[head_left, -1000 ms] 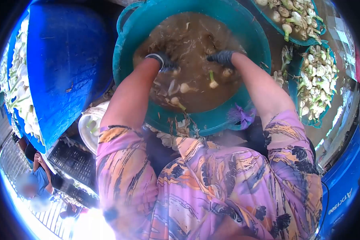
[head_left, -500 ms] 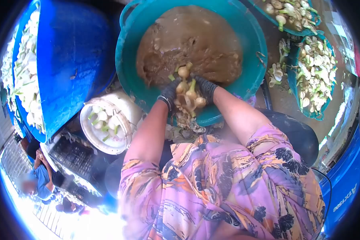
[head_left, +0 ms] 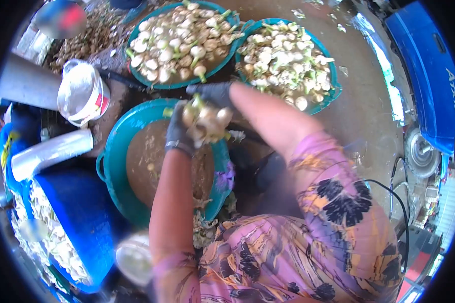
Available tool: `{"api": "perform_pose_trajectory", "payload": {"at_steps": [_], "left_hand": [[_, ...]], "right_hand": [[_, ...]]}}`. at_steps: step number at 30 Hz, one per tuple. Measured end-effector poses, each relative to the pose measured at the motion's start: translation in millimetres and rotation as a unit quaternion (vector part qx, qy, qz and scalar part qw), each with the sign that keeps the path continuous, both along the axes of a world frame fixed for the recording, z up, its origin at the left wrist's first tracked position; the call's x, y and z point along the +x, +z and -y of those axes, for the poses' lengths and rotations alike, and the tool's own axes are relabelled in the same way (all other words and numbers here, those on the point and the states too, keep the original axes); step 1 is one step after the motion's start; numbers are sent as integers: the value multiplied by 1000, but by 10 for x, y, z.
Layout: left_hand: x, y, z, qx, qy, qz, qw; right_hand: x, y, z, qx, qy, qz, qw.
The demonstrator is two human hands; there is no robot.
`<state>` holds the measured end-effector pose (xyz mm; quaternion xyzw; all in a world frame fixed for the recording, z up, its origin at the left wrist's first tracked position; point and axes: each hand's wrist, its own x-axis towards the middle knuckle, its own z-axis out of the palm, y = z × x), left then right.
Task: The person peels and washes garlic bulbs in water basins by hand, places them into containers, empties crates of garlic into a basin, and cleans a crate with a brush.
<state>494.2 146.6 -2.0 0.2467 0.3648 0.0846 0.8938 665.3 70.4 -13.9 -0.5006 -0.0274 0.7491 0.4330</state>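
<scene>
A cluster of pale onions (head_left: 206, 121) with cut green stems is held between my two dark-gloved hands, above the right rim of a teal tub (head_left: 117, 146). My left hand (head_left: 178, 130) is wrapped round the cluster's left side. Along its top and far side lies my right hand (head_left: 215, 94), closed against the onions and partly hidden by them. Brown muddy water (head_left: 145, 151) fills the tub below. Just beyond my hands are two more teal tubs, one heaped with onions (head_left: 174, 45) and the other with onions and trimmings (head_left: 283, 60).
At the left, a blue drum (head_left: 78, 217) holds many white onions. A white bucket (head_left: 83, 96) stands at upper left, and a blurred pale bucket (head_left: 135, 257) at lower left. Wet floor (head_left: 354, 101) and a blue machine (head_left: 422, 76) lie to the right, with a black cable nearby.
My hands have lifted the onions from the near edge of the muddy tub and carried them right and away from me. My view has turned right, bringing the heaped tubs nearer the middle.
</scene>
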Motion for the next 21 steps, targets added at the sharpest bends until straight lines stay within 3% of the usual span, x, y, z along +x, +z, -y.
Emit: {"api": "perform_pose_trajectory", "payload": {"at_steps": [2,4,5,6,8,9,10,11,12,14,16,18,20,21], "left_hand": [[804,276,389,-11,-27,81,996],[1457,750,758,-106,-136,116,978],[1638,1016,970,-62,-147,105,981],[1822,1166,1150,-19,-158,95,983],[2179,735,1239,91,-166,143,971],[2110,655,1199,236,-152,110,954],[1921,578,1136,376,-127,37,917],[1681,369,965,426,-107,31,898],[1415,101,701,443,-80,21,893],[629,-501,-94,368,7,-42,929],[-413,-824,-753,272,116,-185,937],[-1468,-1316,-1371,259,160,-363,881],[-2162,-1583,-1675,337,137,-395,843],[-2260,-1584,-1680,388,98,-407,822]], "right_hand": [[844,259,455,21,-41,225,973],[1455,873,1165,-25,-76,170,982],[1631,1019,1471,-12,-139,158,977],[1869,1175,1812,-60,-157,289,942],[2267,966,2309,-109,-140,472,863],[2436,751,2610,-131,-129,564,805],[2530,368,2789,-147,-107,641,746],[2589,-7,3004,-169,-96,706,681],[2557,-381,3179,-186,-102,745,632],[2387,-1007,3325,-208,-138,787,565],[2343,-1448,3381,-192,-172,796,547],[2609,-1757,3616,-191,-140,805,544],[2749,-1482,3507,-195,-207,682,674],[2702,-1283,3388,-285,-127,723,617]]}}
